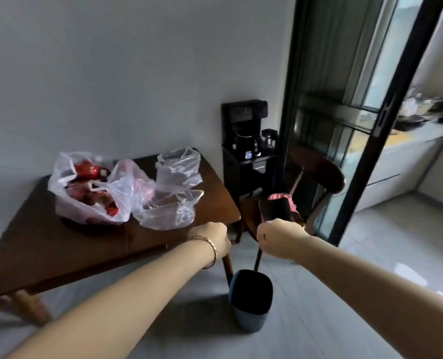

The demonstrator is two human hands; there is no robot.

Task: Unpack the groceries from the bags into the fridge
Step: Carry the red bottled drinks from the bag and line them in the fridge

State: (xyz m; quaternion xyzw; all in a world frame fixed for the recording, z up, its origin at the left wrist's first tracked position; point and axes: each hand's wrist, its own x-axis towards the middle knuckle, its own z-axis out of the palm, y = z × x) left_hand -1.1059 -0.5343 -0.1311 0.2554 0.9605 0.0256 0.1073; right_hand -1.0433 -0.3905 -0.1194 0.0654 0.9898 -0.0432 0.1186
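Note:
On the dark wooden table (59, 244) stands a white plastic bag (85, 193) with red groceries showing through it. Two clear, crumpled plastic bags lie beside it, one at the back (177, 167) and one nearer the front (168, 211). My left hand (211, 238), a bracelet on its wrist, is curled into a fist over the table's near right corner and holds nothing. My right hand (277, 235) is also curled, just in front of a black object with pink trim (277, 208) at the chair. Whether it grips that object I cannot tell. No fridge is in view.
A blue-grey bin (251, 314) stands on the tiled floor below my hands. A wooden chair (319, 177) sits right of the table, with a black drinks machine (243, 141) against the wall behind. A black-framed glass door (344, 112) opens onto a kitchen counter (409, 141).

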